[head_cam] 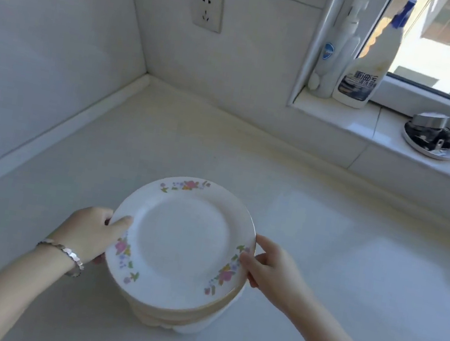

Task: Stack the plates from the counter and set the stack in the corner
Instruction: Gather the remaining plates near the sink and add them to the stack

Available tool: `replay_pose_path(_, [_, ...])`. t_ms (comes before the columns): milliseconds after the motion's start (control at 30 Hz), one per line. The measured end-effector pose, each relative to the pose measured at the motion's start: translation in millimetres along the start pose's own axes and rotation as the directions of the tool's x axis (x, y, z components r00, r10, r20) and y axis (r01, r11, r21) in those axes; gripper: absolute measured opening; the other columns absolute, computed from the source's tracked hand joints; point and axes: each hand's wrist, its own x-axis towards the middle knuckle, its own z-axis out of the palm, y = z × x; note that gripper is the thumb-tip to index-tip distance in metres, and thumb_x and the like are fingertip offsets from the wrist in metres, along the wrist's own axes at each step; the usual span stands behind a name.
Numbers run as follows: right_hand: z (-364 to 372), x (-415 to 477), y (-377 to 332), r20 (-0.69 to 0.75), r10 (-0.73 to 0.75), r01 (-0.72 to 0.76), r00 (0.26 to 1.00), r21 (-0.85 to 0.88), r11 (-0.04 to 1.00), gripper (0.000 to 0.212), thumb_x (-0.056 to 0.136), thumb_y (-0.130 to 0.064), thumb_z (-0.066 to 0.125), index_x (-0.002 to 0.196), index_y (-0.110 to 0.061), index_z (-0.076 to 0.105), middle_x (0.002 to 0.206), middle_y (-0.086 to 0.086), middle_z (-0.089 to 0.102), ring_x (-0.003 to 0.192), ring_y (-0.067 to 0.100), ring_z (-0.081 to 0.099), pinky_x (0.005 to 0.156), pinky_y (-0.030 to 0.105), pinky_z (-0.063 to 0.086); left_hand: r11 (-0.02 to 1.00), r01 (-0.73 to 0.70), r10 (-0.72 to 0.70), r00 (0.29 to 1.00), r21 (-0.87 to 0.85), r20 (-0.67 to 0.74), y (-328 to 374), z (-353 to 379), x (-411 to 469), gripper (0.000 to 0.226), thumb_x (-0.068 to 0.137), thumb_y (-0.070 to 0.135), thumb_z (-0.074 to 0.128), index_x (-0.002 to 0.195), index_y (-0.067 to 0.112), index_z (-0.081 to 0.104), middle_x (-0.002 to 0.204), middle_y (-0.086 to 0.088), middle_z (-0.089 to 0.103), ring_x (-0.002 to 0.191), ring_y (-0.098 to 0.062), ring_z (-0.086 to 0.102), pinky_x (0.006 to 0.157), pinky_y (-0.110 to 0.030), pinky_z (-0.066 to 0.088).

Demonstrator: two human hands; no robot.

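Two hands (91,232) (271,267), two bottles (336,58) (366,75), one socket (207,8), one plate stack (181,246) (plates uncountable).

Left hand (88,232) and right hand (270,267) grip a stack of floral plates (180,243) above the counter (324,246).

You have the stack of plates (179,249) between your hands at the near part of the counter (321,261). Your left hand (88,232) grips its left rim with the thumb on the top plate, and your right hand (270,267) grips the right rim. The corner (147,75) lies behind the stack and to its left, well apart from it. A socket (207,8) sits on the back wall, up and right of the corner. Further right, the windowsill (374,124) runs behind the counter. A pump bottle (333,57) and a spray bottle (369,66) stand side by side at its left end, and a dish (430,142) lies to their right.
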Motion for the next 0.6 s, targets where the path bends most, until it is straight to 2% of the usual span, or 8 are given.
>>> replay_pose_path(100, [6.7,0.2,-7.2,-0.008,-0.073,0.071,0.997,-0.138,0.988,0.038,0.089,-0.016,0.044,0.127,-0.021,0.052,0.049,-0.005,0.049,0.046,0.004,0.042,0.051,0.019,0.036,0.999,-0.009,0.007,0.999,0.051,0.037,-5.9,1.0,4.4,0.042,0.091,0.037,0.047,0.057,0.012,0.041,0.056,-0.007,0.063,0.036,-0.019,0.051,0.046,-0.021,0.037])
replay_pose_path(200, [20.8,-1.0,-22.1,0.034,-0.146,0.150,0.989,-0.214,0.965,0.046,0.092,-0.019,0.043,0.139,-0.019,0.042,0.058,-0.004,0.056,0.063,0.013,0.054,0.071,0.026,0.048,0.998,-0.031,0.026,0.996,0.063,0.084,-3.2,5.2,8.1,0.041,0.090,0.037,0.047,0.059,0.012,0.040,0.055,-0.005,0.060,0.038,-0.020,0.052,0.050,-0.024,0.040])
replay_pose_path(267, [29.2,2.5,-26.4,-0.034,-0.182,0.171,0.983,-0.206,0.963,0.042,0.093,-0.021,0.043,0.134,-0.021,0.049,0.053,-0.007,0.055,0.056,0.009,0.053,0.071,0.026,0.051,0.997,-0.042,0.036,0.996,0.069,0.085,-1.5,7.7,11.7,0.041,0.090,0.037,0.046,0.060,0.012,0.038,0.054,-0.004,0.057,0.039,-0.019,0.054,0.053,-0.026,0.041])
replay_pose_path(367, [27.1,15.1,-19.7,-0.262,-0.209,0.153,0.942,-0.218,0.964,0.031,0.091,-0.019,0.049,0.119,-0.021,0.062,0.048,-0.014,0.052,0.051,-0.001,0.049,0.059,0.013,0.041,0.992,-0.030,0.023,0.998,0.120,0.056,-4.6,5.7,15.5,0.041,0.092,0.038,0.043,0.061,0.012,0.035,0.056,-0.006,0.054,0.042,-0.021,0.052,0.052,-0.026,0.036])
replay_pose_path(433, [21.6,25.0,-8.3,-0.394,-0.233,0.153,0.889,-0.224,0.963,0.031,0.091,-0.019,0.052,0.121,-0.016,0.060,0.084,-0.013,0.059,0.080,0.003,0.056,0.081,0.023,0.045,0.980,-0.038,0.031,0.999,0.196,0.037,-7.8,3.6,17.2,0.043,0.092,0.040,0.041,0.061,0.012,0.035,0.059,-0.007,0.053,0.051,-0.024,0.050,0.051,-0.027,0.032])
replay_pose_path(467, [19.8,29.9,-2.0,-0.402,-0.215,0.130,0.890,-0.228,0.965,0.037,0.091,-0.022,0.052,0.127,-0.015,0.055,0.108,-0.004,0.057,0.100,0.014,0.056,0.092,0.031,0.044,0.969,-0.046,0.041,0.999,0.242,0.025,-8.2,2.8,17.4,0.044,0.093,0.040,0.040,0.060,0.012,0.035,0.060,-0.006,0.051,0.054,-0.024,0.048,0.051,-0.027,0.030])
replay_pose_path(533, [19.7,37.0,6.4,-0.343,-0.086,0.039,0.935,-0.144,0.989,0.050,0.092,-0.031,0.049,0.139,-0.018,0.040,0.139,-0.002,0.042,0.128,0.017,0.042,0.107,0.035,0.036,0.946,-0.056,0.058,0.998,0.321,0.005,-9.0,3.2,16.2,0.045,0.093,0.040,0.039,0.059,0.012,0.033,0.058,-0.004,0.045,0.056,-0.023,0.043,0.049,-0.028,0.026])
replay_pose_path(600, [24.8,39.9,9.9,-0.228,0.058,-0.044,0.972,0.065,0.997,0.058,0.092,-0.040,0.048,0.144,-0.023,0.031,0.149,-0.006,0.033,0.137,0.011,0.032,0.113,0.034,0.029,0.931,-0.052,0.065,0.998,0.360,-0.024,-10.5,4.6,13.8,0.044,0.092,0.042,0.039,0.060,0.013,0.034,0.058,-0.004,0.044,0.057,-0.024,0.044,0.049,-0.028,0.026])
